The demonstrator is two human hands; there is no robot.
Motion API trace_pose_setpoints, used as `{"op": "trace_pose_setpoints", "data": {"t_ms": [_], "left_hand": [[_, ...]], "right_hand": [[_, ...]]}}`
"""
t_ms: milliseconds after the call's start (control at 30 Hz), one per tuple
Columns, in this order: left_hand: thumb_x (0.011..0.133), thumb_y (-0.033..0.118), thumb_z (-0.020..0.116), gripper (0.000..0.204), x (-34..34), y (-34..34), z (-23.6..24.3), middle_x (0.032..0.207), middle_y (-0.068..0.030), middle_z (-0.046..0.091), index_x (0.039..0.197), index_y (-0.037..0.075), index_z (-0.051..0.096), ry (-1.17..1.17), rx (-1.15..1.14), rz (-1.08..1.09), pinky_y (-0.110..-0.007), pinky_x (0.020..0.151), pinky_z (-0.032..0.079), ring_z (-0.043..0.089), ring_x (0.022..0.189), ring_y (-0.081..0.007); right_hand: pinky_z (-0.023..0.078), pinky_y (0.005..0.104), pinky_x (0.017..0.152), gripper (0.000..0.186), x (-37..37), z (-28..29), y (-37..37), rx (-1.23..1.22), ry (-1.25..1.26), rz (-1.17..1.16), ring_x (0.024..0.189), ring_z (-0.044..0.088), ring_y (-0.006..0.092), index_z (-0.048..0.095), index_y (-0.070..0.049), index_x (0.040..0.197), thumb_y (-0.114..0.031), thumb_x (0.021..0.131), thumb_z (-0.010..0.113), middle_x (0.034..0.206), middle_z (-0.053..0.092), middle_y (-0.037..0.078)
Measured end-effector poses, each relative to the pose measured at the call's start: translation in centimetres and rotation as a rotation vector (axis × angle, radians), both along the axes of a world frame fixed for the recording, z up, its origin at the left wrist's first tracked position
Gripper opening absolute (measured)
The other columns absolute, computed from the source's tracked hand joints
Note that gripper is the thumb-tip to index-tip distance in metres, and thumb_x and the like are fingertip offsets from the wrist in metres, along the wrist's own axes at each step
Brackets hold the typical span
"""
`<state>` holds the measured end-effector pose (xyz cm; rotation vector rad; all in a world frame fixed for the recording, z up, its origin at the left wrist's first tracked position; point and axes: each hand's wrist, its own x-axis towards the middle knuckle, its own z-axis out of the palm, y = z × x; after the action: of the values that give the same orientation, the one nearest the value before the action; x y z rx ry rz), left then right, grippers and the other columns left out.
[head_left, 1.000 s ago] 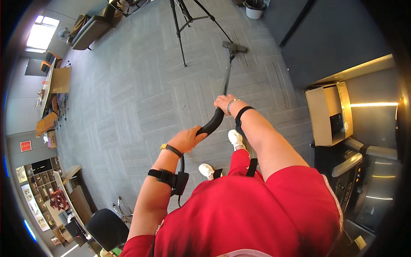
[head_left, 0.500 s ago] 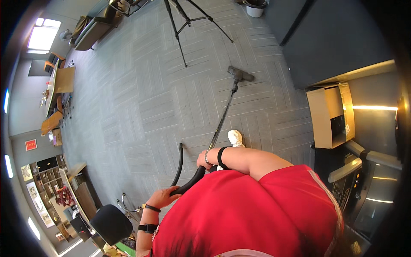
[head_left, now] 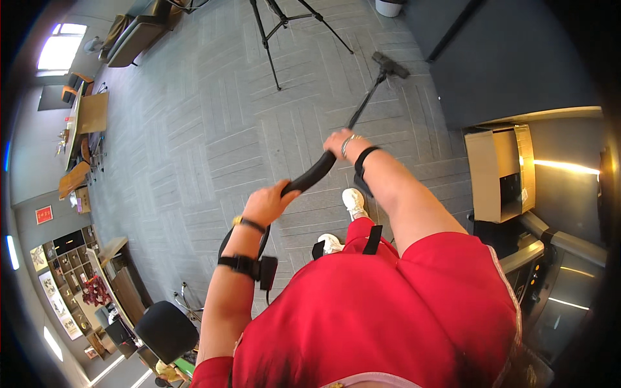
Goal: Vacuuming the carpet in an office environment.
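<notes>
Both of my hands are on a vacuum cleaner wand (head_left: 365, 107). My left hand (head_left: 264, 204) is closed round the rear end of its black curved handle (head_left: 312, 177). Farther forward, my right hand (head_left: 341, 143) grips the wand where the handle meets the tube. The tube slants away to the far right, and its dark floor head (head_left: 390, 65) rests on the grey carpet (head_left: 213, 149). Part of a black hose shows behind my left wrist; the rest of it is hidden by my arm.
A black tripod (head_left: 283, 22) stands just left of the floor head. Dark cabinets (head_left: 511, 64) rise at the right, with an open cardboard box (head_left: 485, 174) below them. A white bin (head_left: 389, 8) is at the far edge. Desks and a black chair (head_left: 167, 332) line the left.
Both hands have moved forward, away from my body, with the wand. The floor head has slid farther away and to the right, nearer the cabinets.
</notes>
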<state>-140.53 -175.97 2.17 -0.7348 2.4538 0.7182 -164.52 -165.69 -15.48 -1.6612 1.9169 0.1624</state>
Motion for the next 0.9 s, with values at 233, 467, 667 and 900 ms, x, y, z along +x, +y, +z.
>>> {"op": "trace_pose_setpoints", "data": {"t_ms": [233, 467, 667, 900], "left_hand": [[0.096, 0.052, 0.055, 0.044, -9.1, 0.6, -0.1, 0.088, -0.0182, 0.07, 0.114, 0.013, 0.066, -0.062, 0.062, -0.265, -0.048, 0.075, 0.051, 0.066, 0.086, -0.0402], [0.093, 0.06, 0.054, 0.05, 2.8, 0.6, -1.4, 0.091, -0.0185, 0.07, 0.115, 0.017, 0.066, -0.2, 0.126, -0.228, -0.05, 0.077, 0.052, 0.067, 0.09, -0.0403], [0.088, 0.063, 0.061, 0.052, 13.5, 1.3, 3.4, 0.087, -0.0176, 0.071, 0.112, 0.018, 0.07, -0.348, 0.071, -0.04, -0.048, 0.074, 0.053, 0.069, 0.086, -0.0383], [0.087, 0.062, 0.062, 0.051, 11.4, -0.1, 3.3, 0.092, -0.0139, 0.073, 0.114, 0.019, 0.071, -0.352, 0.031, 0.068, -0.044, 0.078, 0.053, 0.069, 0.091, -0.0356]], "right_hand": [[0.047, 0.0433, 0.097, 0.027, -5.3, -1.8, 3.8, 0.059, 0.088, -0.02, 0.118, 0.059, 0.0234, 0.07, -0.017, 0.103, -0.019, 0.077, 0.078, 0.112, 0.068, 0.001], [0.042, 0.0504, 0.102, 0.023, 6.8, -1.4, 5.1, 0.059, -0.04, 0.079, 0.119, 0.059, 0.0231, 0.074, -0.014, 0.107, -0.018, 0.086, 0.066, 0.115, 0.07, 0.007], [0.047, 0.0482, 0.096, 0.039, 16.5, -0.4, 3.4, 0.166, -0.252, 0.37, 0.116, 0.059, 0.0254, 0.071, -0.016, 0.107, -0.02, 0.07, 0.08, 0.114, 0.07, 0.004], [0.051, 0.0463, 0.092, 0.042, 12.3, -0.6, 2.4, 0.079, -0.324, 0.268, 0.116, 0.061, 0.0269, 0.068, -0.022, 0.113, -0.031, 0.073, 0.078, 0.113, 0.07, 0.003]]}}
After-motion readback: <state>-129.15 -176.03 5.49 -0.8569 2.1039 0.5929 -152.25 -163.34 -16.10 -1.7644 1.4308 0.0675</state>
